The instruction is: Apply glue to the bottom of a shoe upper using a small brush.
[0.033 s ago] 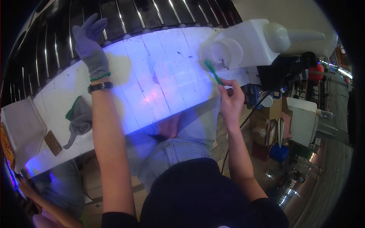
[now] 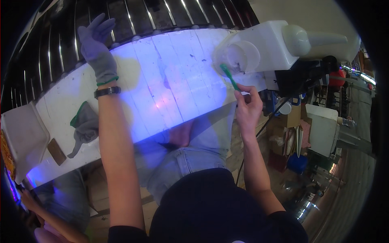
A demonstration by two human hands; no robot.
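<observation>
My left hand [image 2: 97,50] wears a grey glove with a green cuff and a black wristwatch [image 2: 107,92] below it. It is stretched out with fingers apart over the far edge of a white bench [image 2: 182,81] lit by violet-blue light. My bare right hand [image 2: 248,103] pinches a thin green brush [image 2: 229,76]. The brush head touches the near rim of a translucent plastic cup [image 2: 241,56] at the bench's right end.
A second grey glove [image 2: 85,125] lies on the bench at left, near a small brown block [image 2: 56,152] and a white tray [image 2: 20,137]. A white jug-like container [image 2: 283,40] stands behind the cup. Black slats with metal rods [image 2: 52,44] run beyond the bench. Another person's hand [image 2: 28,198] shows at lower left.
</observation>
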